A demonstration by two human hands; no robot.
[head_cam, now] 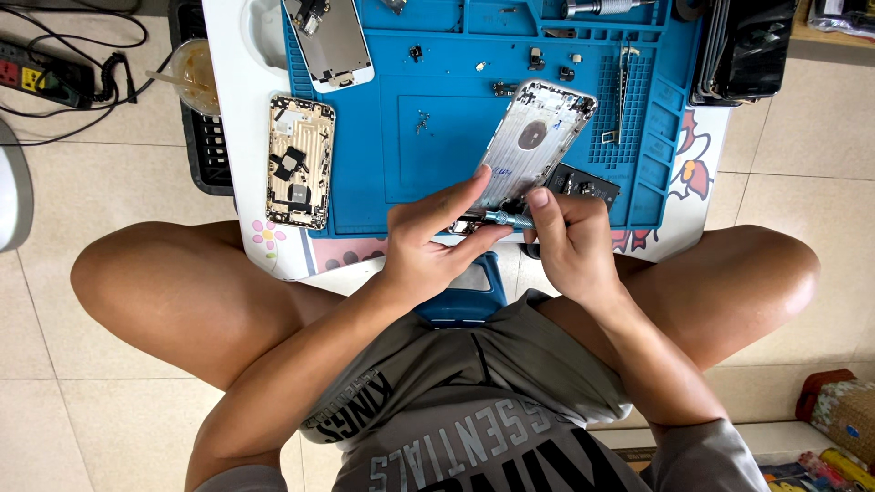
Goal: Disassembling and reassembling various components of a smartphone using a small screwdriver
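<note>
Your left hand [428, 241] grips the near end of the silver phone housing [536, 146], thumb stretched up along its left edge and the other fingers curled beneath, so the shell tilts up and away from you over the blue work mat [437, 173]. Your right hand [570, 241] is closed round a small blue-handled screwdriver [507, 219], its shaft lying almost level and its tip pointing left into the housing's lower end, right beside your left fingertips — the two hands nearly touch there. The housing's far corner sits just short of the tweezers [622, 91] in the mat's right-hand trays. Loose screws [423, 120] lie scattered on the open blue middle of the mat, left of the housing. A gold phone housing [300, 162] lies flat across the mat's left edge, well apart from your hands, and a phone screen [330, 41] rests at the top left. The table's near edge [355, 273] runs just under your wrists, between your knees.
</note>
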